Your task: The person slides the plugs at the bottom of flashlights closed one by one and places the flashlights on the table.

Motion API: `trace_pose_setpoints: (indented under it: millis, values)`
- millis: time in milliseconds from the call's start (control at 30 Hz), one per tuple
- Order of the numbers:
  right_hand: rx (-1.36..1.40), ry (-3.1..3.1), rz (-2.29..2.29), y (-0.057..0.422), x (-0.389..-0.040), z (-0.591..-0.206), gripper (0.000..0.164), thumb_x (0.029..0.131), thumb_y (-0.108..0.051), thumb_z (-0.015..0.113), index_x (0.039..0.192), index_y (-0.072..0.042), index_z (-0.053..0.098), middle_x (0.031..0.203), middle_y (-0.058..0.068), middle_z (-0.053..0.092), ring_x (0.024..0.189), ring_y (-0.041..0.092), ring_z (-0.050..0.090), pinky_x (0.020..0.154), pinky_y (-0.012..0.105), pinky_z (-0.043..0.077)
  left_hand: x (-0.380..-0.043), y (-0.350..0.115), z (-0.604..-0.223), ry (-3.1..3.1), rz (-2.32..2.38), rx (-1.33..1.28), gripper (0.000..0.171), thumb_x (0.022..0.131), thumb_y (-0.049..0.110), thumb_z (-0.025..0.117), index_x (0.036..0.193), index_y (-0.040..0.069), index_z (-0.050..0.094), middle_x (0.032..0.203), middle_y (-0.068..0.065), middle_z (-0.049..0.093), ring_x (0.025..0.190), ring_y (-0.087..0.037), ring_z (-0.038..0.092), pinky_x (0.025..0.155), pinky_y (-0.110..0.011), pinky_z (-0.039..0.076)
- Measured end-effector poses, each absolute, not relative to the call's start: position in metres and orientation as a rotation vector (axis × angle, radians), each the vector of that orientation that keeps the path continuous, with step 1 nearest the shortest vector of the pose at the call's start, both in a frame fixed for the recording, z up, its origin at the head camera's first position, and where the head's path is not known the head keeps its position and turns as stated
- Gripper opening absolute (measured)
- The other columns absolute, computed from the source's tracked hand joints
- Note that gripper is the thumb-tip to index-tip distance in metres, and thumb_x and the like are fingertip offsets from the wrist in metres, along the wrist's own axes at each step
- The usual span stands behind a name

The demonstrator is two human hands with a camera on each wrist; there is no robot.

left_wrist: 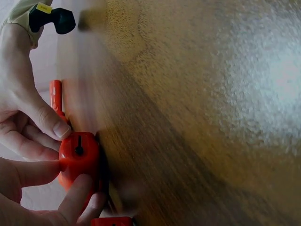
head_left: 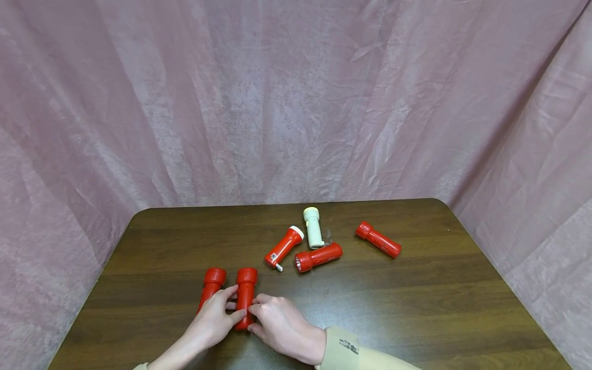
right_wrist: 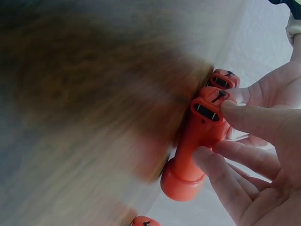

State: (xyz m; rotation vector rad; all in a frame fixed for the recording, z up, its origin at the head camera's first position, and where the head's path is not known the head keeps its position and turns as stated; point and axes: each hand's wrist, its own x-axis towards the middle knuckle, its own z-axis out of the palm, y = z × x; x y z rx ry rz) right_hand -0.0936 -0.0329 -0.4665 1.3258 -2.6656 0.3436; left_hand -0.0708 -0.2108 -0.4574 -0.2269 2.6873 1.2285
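Both hands are at a red flashlight [head_left: 247, 295] lying on the table [head_left: 416, 318], its wide head pointing away from me. The left hand [head_left: 215, 318] grips it from the left, thumb and fingers spread along the body. From the right side, the right hand [head_left: 284, 327] holds it by the lower body and tail end. In the right wrist view, the flashlight's tail end [right_wrist: 214, 101] shows a black slot and a dark recess, with the right thumb beside them. Just left of it lies a second red flashlight [head_left: 213, 281], partly hidden by the left hand.
Farther back lie a red flashlight with a white head [head_left: 285, 245], a pale green flashlight [head_left: 313, 228] and a red flashlight [head_left: 319, 257], grouped together. Another red flashlight [head_left: 379, 240] lies to their right. A pink curtain [head_left: 296, 103] hangs behind the table.
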Motion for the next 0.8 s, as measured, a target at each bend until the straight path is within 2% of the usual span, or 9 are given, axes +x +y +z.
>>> trace_pose_setpoints:
  millis: [800]
  values:
    - [1.335, -2.67, 0.298, -0.0368, -0.0933, -0.4657, 0.013, 0.087, -0.032, 0.086, 0.094, -0.024, 0.078, 0.089, -0.01, 0.069, 0.071, 0.0, 0.065, 0.058, 0.016, 0.048, -0.0711, -0.2142, -0.4559, 2.667, 1.217, -0.226, 0.063, 0.089, 0.003, 0.079, 0.144, -0.012, 0.054, 0.132, -0.019, 0.07, 0.103, -0.024, 0.075, 0.089, -0.04, 0.063]
